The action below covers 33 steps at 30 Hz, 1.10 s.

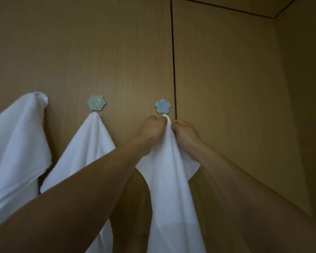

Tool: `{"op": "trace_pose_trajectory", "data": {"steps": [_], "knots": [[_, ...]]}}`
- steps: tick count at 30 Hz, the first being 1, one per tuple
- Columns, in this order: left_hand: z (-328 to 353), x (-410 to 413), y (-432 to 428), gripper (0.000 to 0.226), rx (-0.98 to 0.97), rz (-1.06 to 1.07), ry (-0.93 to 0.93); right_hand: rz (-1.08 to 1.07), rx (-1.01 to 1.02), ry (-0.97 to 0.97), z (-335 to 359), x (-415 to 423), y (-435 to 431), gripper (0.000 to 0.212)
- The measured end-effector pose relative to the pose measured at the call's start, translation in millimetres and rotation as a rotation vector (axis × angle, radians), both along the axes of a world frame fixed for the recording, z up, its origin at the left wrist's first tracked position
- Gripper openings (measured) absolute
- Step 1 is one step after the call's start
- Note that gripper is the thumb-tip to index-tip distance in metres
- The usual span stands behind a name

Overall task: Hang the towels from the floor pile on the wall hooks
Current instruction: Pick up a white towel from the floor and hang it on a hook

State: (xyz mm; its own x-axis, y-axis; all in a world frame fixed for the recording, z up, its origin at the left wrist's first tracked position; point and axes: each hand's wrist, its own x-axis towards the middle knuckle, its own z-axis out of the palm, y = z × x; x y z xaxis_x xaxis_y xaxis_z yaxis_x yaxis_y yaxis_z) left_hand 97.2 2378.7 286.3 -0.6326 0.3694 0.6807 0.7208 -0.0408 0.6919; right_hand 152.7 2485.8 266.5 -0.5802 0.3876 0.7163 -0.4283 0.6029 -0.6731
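From the head camera, both bare arms reach up toward a brown wood-grain wall [117, 52]. The left hand [150, 130] and the right hand [185, 133] each have their grip closed on the top of a white towel [170, 179], pinching a bunched corner between them. That corner sits just under the blue flower hook [162, 106], touching or nearly touching its small metal prong; whether the cloth is already caught on the prong cannot be told. The rest of this towel hangs straight down between the two forearms and runs out of the bottom of the view.

To the left, a second white towel [88, 152] hangs by its corner from the green flower hook [96, 103]. Further left, a third white towel [16, 147] drapes over a round clear hook [44, 99], covering most of it. A dark vertical seam [173, 61] runs down the wall just right of the blue hook.
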Motion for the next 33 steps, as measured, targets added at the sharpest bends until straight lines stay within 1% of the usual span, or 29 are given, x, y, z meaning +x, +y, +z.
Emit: {"op": "trace_pose_trajectory", "data": {"steps": [2,3,6,8,10,12,13,15,18,20,21,23,25,27,28,30,31,33], "knots": [[-0.2,1.6,-0.1,0.026,0.039,-0.068,-0.088,0.079,-0.088,-0.072,3.0,2.6,-5.8,0.019],[-1.7,1.6,0.6,0.029,0.054,-0.1,-0.133,0.122,-0.131,-0.108,3.6,1.4,-8.3,0.021],[-12.0,1.5,5.0,0.039,0.077,-0.154,-0.243,0.144,-0.218,-0.158,-3.7,-6.5,-11.3,0.041],[-24.2,2.4,9.4,0.041,0.088,-0.089,-0.188,0.075,-0.147,-0.13,-16.5,-13.5,-11.2,0.048],[-39.6,2.3,10.8,0.046,0.123,0.0,-0.067,-0.034,-0.05,-0.049,-32.3,-17.4,-13.0,0.048],[-56.2,1.1,7.6,0.047,0.157,0.018,0.002,-0.128,0.004,0.035,-47.0,-20.1,-11.9,0.048],[-64.1,0.3,5.1,0.046,0.165,0.008,0.011,-0.135,0.014,0.053,-55.3,-19.9,-10.3,0.047],[-78.6,-0.9,0.7,0.04,0.154,-0.002,0.02,-0.065,-0.008,0.052,-73.8,-15.9,-5.5,0.044],[-95.9,-1.8,0.1,0.03,0.155,0.037,0.004,0.052,-0.059,0.039,-101.4,-8.7,2.1,0.041],[-103.9,-0.3,-0.2,0.03,0.13,0.098,-0.007,0.045,-0.109,0.026,-114.9,-5.0,5.7,0.045],[-107.3,0.5,-0.6,0.034,0.114,0.082,-0.025,0.047,-0.141,0.01,-119.7,-2.7,7.5,0.049],[-116.5,3.6,-2.9,0.042,0.098,-0.019,-0.115,0.076,-0.191,-0.028,-130.0,3.2,11.5,0.058],[-132.0,8.4,-6.1,0.041,0.101,-0.076,-0.222,0.101,-0.203,-0.061,-143.9,10.4,13.7,0.064],[-153.1,13.8,-6.9,0.041,0.107,-0.066,-0.298,0.154,-0.191,-0.093,-165.1,16.0,14.1,0.059],[-164.5,16.4,-7.2,0.044,0.109,-0.062,-0.331,0.183,-0.179,-0.109,-178.8,18.4,13.7,0.051],[-188.1,23.5,-9.0,0.051,0.1,-0.042,-0.398,0.184,-0.13,-0.147,-209.6,23.5,13.1,0.026],[-201.3,27.4,-11.2,0.053,0.086,-0.023,-0.425,0.178,-0.119,-0.165,-226.1,25.8,14.0,0.019],[-228.6,33.4,-18.2,0.056,0.028,0.042,-0.468,0.18,-0.16,-0.214,-255.9,31.7,15.3,0.019]]}}
